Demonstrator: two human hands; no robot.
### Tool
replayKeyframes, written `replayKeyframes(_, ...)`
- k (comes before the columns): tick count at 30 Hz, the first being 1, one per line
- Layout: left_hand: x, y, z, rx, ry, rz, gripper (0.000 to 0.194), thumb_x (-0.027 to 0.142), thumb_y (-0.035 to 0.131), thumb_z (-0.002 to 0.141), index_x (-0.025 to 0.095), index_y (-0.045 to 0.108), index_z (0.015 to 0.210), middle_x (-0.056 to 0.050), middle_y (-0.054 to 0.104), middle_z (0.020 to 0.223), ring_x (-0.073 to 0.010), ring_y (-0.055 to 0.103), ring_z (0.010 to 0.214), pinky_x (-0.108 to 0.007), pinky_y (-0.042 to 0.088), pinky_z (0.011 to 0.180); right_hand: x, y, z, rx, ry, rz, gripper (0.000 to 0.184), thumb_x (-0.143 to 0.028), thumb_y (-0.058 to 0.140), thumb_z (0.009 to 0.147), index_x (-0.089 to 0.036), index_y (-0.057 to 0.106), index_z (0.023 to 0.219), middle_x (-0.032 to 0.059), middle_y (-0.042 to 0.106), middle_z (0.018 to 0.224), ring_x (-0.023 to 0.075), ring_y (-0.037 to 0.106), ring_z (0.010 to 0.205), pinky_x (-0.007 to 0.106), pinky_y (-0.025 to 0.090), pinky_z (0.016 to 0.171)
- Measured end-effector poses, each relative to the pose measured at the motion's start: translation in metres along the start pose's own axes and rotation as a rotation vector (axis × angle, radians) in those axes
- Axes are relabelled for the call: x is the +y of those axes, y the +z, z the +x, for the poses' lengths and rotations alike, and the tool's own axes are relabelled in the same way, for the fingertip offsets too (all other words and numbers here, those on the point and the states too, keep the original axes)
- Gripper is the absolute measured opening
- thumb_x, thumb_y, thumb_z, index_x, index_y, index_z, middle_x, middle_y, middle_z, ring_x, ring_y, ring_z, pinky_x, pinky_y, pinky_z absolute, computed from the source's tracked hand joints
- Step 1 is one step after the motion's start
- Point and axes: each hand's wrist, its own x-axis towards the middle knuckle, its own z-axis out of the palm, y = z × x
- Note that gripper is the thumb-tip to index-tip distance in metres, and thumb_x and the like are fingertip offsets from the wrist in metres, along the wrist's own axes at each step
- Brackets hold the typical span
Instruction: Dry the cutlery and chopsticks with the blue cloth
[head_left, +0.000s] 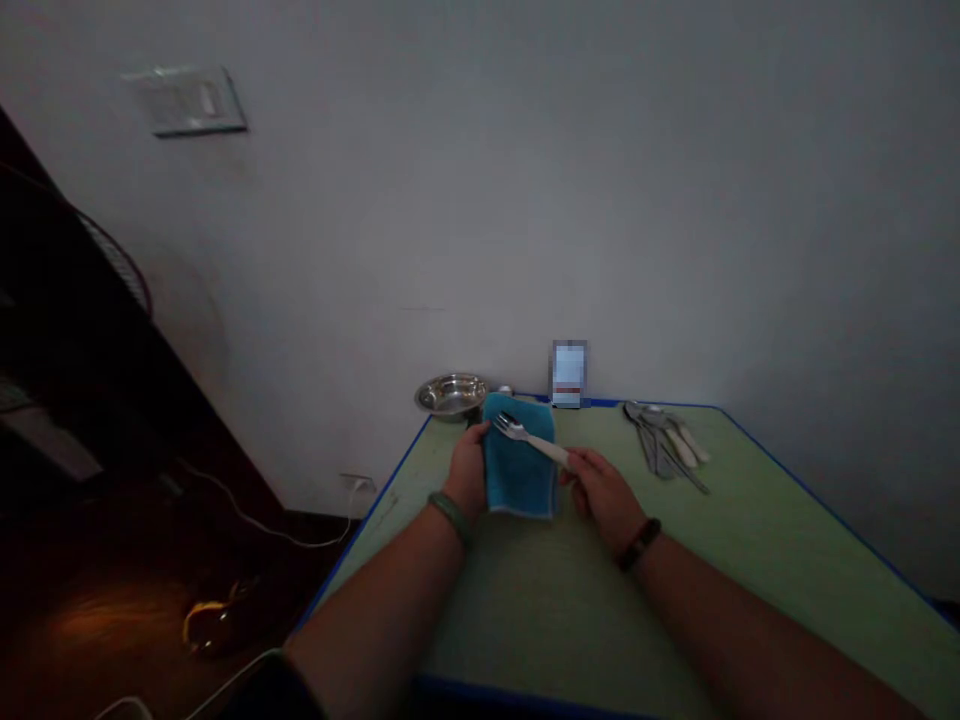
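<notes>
Gripping fork (pixel 531 438) w/ R hand (pixel 602 497), tines (pixel 508 426) over teal towel (pixel 517 475), L hand (pixel 468 470) clasping towel

- I see the table (pixel 757 530) set against the wall (pixel 525 200).
- The towel (pixel 517 475) lies on the table, with the fork (pixel 529 438) across it.
- Behind the towel, a steel bowl (pixel 451 397) sits left and a blurred object (pixel 568 375) right.
- Cutlery (pixel 664 440) lies further right, near the back edge.

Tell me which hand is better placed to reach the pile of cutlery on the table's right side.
Probably the right hand: it sits closer to the cutlery pile, though it grips a fork. The left hand, holding the blue cloth, is farther away.
</notes>
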Motion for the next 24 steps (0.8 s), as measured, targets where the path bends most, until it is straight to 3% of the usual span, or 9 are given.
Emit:
replayKeyframes(7, 0.001, 0.006, -0.005, -0.025, -0.016, 0.093, 0.046, 0.033, 0.042, 0.088, 0.006, 0.068, 0.117, -0.014, 0.078, 0.086, -0.0310, 0.074, 0.083, -0.048, 0.056, 0.086, 0.001, -0.002, 0.001, 0.016, -0.012, 0.002, 0.044, -0.051, 0.062, 0.067, -0.016, 0.066, 0.093, -0.0029, 0.058, 0.063, 0.0072, 0.037, 0.042, 0.023, 0.022, 0.040)
replayKeyframes(15, -0.001, 0.007, -0.004, 0.066, 0.014, 0.125, 0.043, 0.030, 0.043, 0.088, 0.005, 0.070, 0.110, -0.013, 0.076, 0.074, -0.0311, 0.074, 0.072, -0.048, 0.058, 0.079, 0.002, -0.005, 0.003, 0.122, -0.047, 0.068, 0.050, -0.055, 0.064, 0.063, -0.015, 0.064, 0.093, -0.0029, 0.058, 0.065, 0.0064, 0.038, 0.040, 0.023, 0.025, 0.039)
replayKeyframes(24, -0.002, 0.006, -0.002, 0.095, 0.011, 0.161, 0.039, 0.028, 0.045, 0.087, 0.009, 0.071, 0.109, -0.010, 0.076, 0.072, -0.0288, 0.074, 0.070, -0.046, 0.058, 0.080, 0.010, -0.004, 0.006, 0.073, -0.036, 0.029, 0.046, -0.054, 0.063, 0.067, -0.016, 0.064, 0.093, -0.0027, 0.060, 0.066, 0.0059, 0.037, 0.039, 0.023, 0.024, 0.038)
